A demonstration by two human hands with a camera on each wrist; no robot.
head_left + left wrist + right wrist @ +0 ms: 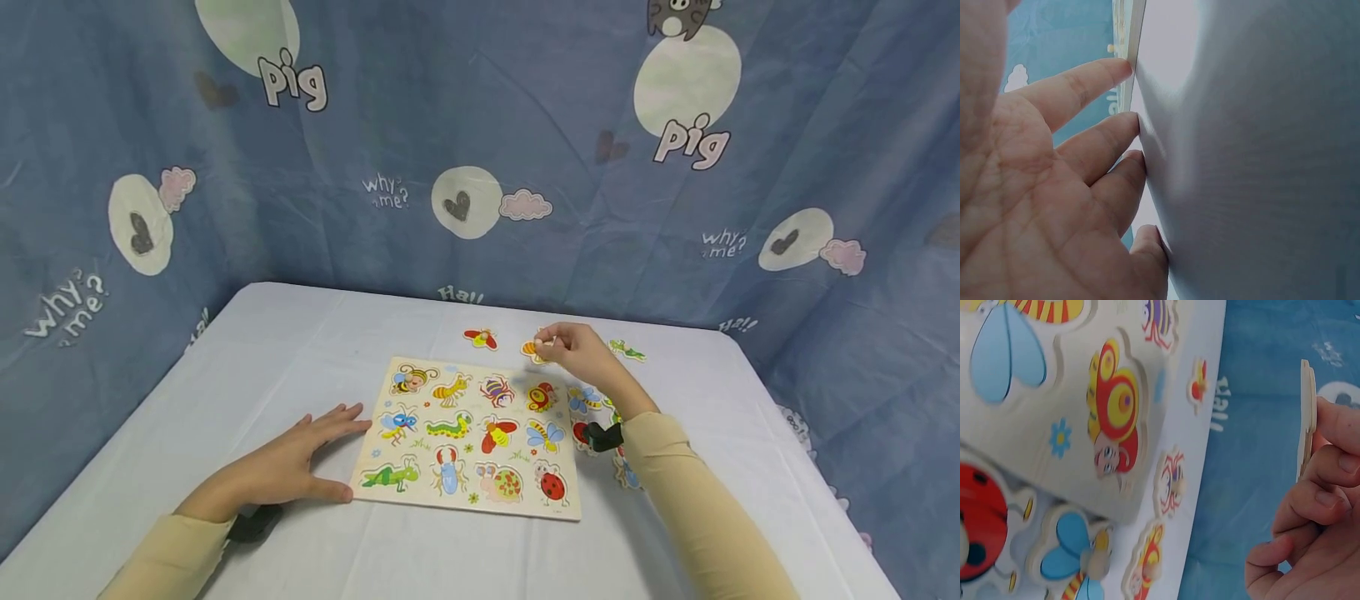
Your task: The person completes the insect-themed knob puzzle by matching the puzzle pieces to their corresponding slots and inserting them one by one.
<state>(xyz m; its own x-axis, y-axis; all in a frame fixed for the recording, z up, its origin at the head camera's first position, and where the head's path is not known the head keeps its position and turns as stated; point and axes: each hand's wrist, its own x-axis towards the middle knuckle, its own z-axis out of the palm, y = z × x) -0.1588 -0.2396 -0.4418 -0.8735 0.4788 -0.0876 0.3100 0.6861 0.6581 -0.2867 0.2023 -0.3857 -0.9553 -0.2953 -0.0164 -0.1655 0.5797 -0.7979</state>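
A wooden puzzle board (450, 417) with printed insects lies on the white table. My left hand (292, 462) rests at its left edge, fingers spread, with the thumb and a fingertip touching the side. Beyond the board's far right corner, my right hand (577, 350) pinches a thin wooden puzzle piece (534, 351) with orange and yellow stripes. The right wrist view shows that piece (1305, 425) edge-on, raised above the table, its picture turned away. Under it lie a spider piece (1169, 484) and a red and yellow butterfly piece (1145, 562).
A red and yellow winged insect piece (481, 338) lies behind the board, and a green insect piece (627, 350) lies to the far right. Several more pieces, including a dragonfly (584, 399), are along the board's right side, partly under my right forearm. A blue printed curtain (480, 125) hangs behind.
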